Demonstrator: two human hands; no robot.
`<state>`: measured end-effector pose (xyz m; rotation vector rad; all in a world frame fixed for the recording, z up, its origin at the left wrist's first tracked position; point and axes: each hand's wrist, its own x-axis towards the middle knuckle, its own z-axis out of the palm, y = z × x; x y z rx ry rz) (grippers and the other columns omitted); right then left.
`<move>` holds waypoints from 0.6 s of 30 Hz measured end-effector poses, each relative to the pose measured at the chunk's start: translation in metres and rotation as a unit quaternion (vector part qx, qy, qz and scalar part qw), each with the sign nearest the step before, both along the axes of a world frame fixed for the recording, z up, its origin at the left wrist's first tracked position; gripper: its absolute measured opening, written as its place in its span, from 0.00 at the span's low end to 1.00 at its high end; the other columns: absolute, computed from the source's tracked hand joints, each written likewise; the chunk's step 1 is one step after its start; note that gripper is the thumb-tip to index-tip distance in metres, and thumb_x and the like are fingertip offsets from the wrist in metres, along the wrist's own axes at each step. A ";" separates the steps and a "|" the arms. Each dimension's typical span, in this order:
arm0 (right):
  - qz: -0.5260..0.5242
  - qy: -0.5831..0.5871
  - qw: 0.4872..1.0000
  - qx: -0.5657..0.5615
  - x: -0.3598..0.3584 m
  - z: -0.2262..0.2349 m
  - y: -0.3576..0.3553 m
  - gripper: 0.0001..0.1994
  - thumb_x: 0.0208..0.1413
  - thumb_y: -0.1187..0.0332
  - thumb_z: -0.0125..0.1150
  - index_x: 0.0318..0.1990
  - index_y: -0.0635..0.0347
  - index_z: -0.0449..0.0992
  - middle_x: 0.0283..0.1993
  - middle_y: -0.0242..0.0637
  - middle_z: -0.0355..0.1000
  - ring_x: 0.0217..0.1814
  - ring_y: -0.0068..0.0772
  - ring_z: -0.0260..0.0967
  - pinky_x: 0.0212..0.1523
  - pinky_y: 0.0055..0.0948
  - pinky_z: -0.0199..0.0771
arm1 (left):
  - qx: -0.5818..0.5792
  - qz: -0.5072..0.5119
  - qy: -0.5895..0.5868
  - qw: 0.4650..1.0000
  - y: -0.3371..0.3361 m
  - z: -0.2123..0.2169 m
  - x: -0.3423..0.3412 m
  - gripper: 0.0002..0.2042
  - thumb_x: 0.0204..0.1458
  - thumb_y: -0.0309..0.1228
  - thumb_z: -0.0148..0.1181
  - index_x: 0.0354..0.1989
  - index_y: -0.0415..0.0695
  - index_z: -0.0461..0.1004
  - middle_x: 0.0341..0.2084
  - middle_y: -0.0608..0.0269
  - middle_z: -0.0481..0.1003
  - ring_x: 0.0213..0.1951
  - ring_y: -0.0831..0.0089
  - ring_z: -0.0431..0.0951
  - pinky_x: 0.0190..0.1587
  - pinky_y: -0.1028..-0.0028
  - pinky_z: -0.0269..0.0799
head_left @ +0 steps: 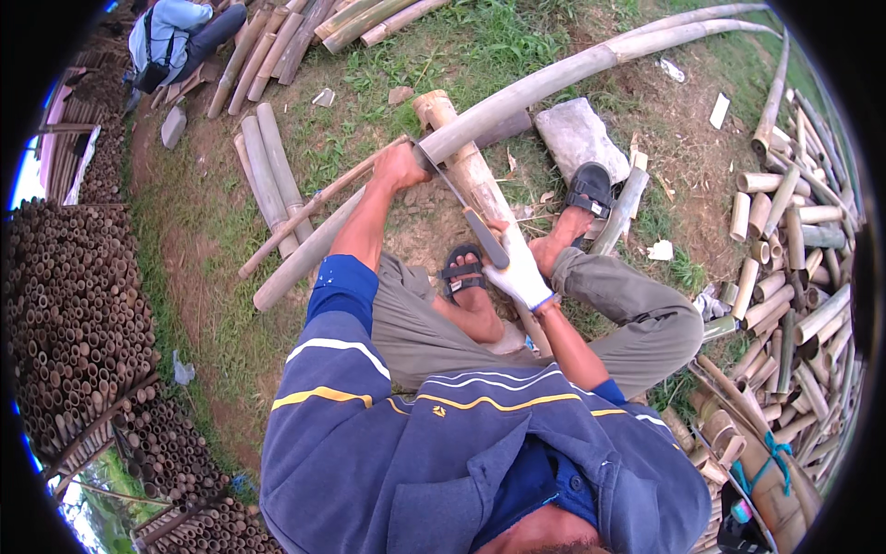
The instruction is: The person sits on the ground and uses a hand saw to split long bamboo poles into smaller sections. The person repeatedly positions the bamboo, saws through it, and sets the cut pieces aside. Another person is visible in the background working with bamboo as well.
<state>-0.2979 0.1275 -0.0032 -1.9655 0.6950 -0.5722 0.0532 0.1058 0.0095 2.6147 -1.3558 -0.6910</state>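
A long grey bamboo pole [517, 95] slants across in front of me, resting over a thicker tan bamboo post [473, 175]. My left hand [400, 168] is closed around the pole's nearer part. A thin bamboo stick [318, 205] runs alongside, touching that hand; whether the fingers hold it too I cannot tell. In a white glove, my right hand [521, 275] grips the handle of a hand saw [484, 236]. Its narrow blade meets the pole just right of my left hand, seen nearly edge-on, so its teeth do not show. At the blade the pole's line bends.
A flat grey stone [580, 138] sits by my sandalled foot [591, 189]. Cut bamboo lengths [268, 171] lie left of the post. Bamboo offcuts [784, 305] are heaped at right, with stacked bamboo [83, 314] at far left. Another person [171, 42] sits at the upper left.
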 end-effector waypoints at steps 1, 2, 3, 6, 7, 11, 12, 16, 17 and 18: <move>0.002 0.014 1.000 -0.027 0.040 0.017 -0.017 0.31 0.51 0.71 0.70 0.66 0.57 0.71 0.48 0.50 0.76 0.53 0.51 0.76 0.55 0.42 0.77 | -0.008 0.007 -0.013 1.000 0.003 -0.005 0.004 0.43 0.37 0.57 0.81 0.60 0.41 0.81 0.53 0.40 0.85 0.57 0.45 0.85 0.62 0.53 0.79; -0.012 -0.024 1.000 0.011 0.074 0.030 -0.028 0.29 0.51 0.68 0.70 0.63 0.58 0.73 0.51 0.53 0.77 0.56 0.57 0.76 0.57 0.46 0.77 | -0.015 0.007 -0.026 1.000 0.002 -0.004 0.005 0.44 0.36 0.60 0.82 0.61 0.43 0.81 0.52 0.40 0.85 0.56 0.44 0.85 0.61 0.52 0.80; -0.016 -0.012 1.000 0.007 0.099 0.031 -0.037 0.30 0.53 0.68 0.70 0.65 0.58 0.71 0.54 0.52 0.78 0.55 0.56 0.79 0.57 0.45 0.79 | -0.007 0.013 -0.023 1.000 0.002 -0.004 0.000 0.45 0.36 0.61 0.82 0.60 0.42 0.81 0.52 0.40 0.85 0.56 0.43 0.85 0.61 0.52 0.80; -0.019 0.010 0.999 0.024 0.097 0.036 -0.038 0.29 0.54 0.69 0.69 0.65 0.58 0.71 0.53 0.52 0.79 0.55 0.54 0.80 0.57 0.44 0.79 | -0.002 0.018 0.006 1.000 0.002 0.013 -0.015 0.47 0.34 0.64 0.82 0.59 0.41 0.82 0.51 0.38 0.85 0.56 0.43 0.85 0.62 0.52 0.79; -0.016 0.015 0.999 0.026 0.076 0.038 -0.035 0.29 0.54 0.68 0.69 0.65 0.58 0.71 0.53 0.52 0.79 0.55 0.54 0.80 0.57 0.44 0.79 | -0.008 0.009 0.001 1.000 -0.002 0.011 -0.011 0.47 0.34 0.64 0.82 0.59 0.41 0.82 0.51 0.38 0.85 0.56 0.43 0.85 0.61 0.52 0.79; 0.019 0.018 0.989 0.146 -0.052 0.047 0.031 0.33 0.54 0.79 0.65 0.69 0.55 0.67 0.47 0.43 0.75 0.41 0.39 0.76 0.47 0.34 0.78 | -0.027 0.014 0.015 0.999 0.013 -0.007 0.004 0.42 0.34 0.55 0.82 0.59 0.42 0.82 0.50 0.39 0.85 0.54 0.44 0.86 0.60 0.53 0.80; 0.012 0.044 0.983 0.178 -0.087 0.054 0.049 0.32 0.55 0.77 0.65 0.69 0.54 0.67 0.49 0.43 0.75 0.39 0.37 0.76 0.47 0.33 0.79 | -0.033 0.005 0.013 0.999 0.014 -0.011 0.009 0.41 0.35 0.53 0.82 0.59 0.43 0.82 0.50 0.39 0.85 0.54 0.44 0.86 0.60 0.53 0.80; -0.019 0.086 0.987 0.137 -0.122 0.059 0.069 0.30 0.56 0.76 0.65 0.68 0.53 0.67 0.48 0.46 0.74 0.41 0.42 0.77 0.49 0.36 0.80 | -0.034 -0.003 0.012 0.999 0.014 -0.015 0.007 0.38 0.34 0.48 0.80 0.57 0.43 0.82 0.51 0.40 0.85 0.55 0.45 0.85 0.60 0.54 0.80; -0.019 0.087 0.986 0.144 -0.111 0.059 0.064 0.31 0.55 0.76 0.65 0.68 0.53 0.67 0.47 0.46 0.73 0.42 0.41 0.77 0.49 0.37 0.79 | -0.037 0.003 0.011 0.999 0.018 -0.017 0.007 0.38 0.34 0.48 0.80 0.57 0.43 0.82 0.51 0.40 0.85 0.56 0.46 0.85 0.60 0.54 0.80; -0.005 0.062 0.993 0.102 -0.086 0.054 0.048 0.31 0.55 0.77 0.65 0.68 0.54 0.67 0.45 0.44 0.72 0.41 0.39 0.76 0.47 0.35 0.78 | -0.041 0.012 0.012 0.999 0.016 -0.016 0.005 0.38 0.34 0.48 0.80 0.57 0.42 0.82 0.51 0.40 0.85 0.55 0.46 0.85 0.60 0.54 0.80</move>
